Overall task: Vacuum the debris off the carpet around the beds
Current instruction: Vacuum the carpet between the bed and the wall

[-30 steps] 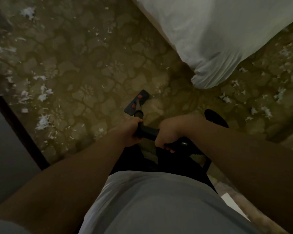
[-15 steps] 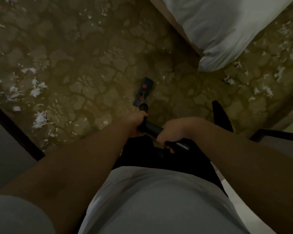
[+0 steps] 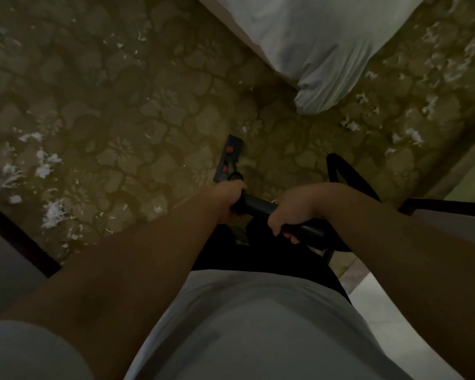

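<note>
— Two hands are closed around the vacuum wand [image 3: 258,207]: the left hand [image 3: 231,200] in front and the right hand [image 3: 287,212] behind it, with fingers curled round the black tube.
— How is the wand laid?
— It is slanted forward and leftward from the right hand, ending at the floor head [image 3: 229,157], which is set on the carpet [image 3: 148,86] short of the bed [image 3: 327,50] corner and to its left. The head's long axis is pointed away from the person, tipped slightly toward the bed.
— And the debris [image 3: 52,212]?
— White scraps are scattered well left of the bed corner, and more are seen to its right.
</note>
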{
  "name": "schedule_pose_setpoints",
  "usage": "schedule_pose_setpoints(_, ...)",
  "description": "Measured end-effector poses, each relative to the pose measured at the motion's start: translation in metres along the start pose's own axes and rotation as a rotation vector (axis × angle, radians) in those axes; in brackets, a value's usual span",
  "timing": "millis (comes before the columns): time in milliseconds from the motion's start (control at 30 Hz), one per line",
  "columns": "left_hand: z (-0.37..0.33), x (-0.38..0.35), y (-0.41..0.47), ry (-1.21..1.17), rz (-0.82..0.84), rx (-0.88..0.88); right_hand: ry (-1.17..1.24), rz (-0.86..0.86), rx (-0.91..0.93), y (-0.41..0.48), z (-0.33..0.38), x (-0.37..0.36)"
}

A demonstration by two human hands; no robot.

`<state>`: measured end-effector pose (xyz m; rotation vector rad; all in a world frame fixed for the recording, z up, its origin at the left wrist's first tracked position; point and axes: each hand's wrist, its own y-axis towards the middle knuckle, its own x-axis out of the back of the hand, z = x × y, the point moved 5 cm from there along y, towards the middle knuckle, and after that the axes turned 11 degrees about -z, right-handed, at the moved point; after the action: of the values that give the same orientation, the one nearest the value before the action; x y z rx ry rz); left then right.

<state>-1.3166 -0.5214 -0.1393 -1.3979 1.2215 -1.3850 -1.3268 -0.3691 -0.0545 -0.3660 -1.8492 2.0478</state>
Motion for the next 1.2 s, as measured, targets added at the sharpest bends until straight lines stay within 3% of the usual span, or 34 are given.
schedule_pose_setpoints(367,-0.034,-0.132,-0.042,0.029,0.115,0.015,0.052,-0.087,-0.012,-0.047,-0.102,0.067)
schedule_pose_setpoints(533,-0.051,-0.156,-0.050,0.059,0.106,-0.004,0.078,-0.116,0.031,-0.049,-0.126,0.081)
schedule_pose_setpoints(767,-0.073,-0.125,-0.042,0.040,0.036,-0.052,0.195,-0.173,0.057,-0.039,-0.106,0.082)
schedule_pose_setpoints(1200,-0.156,-0.021,0.009,-0.066,-0.021,-0.090,0.180,-0.189,0.128,0.000,0.020,0.121)
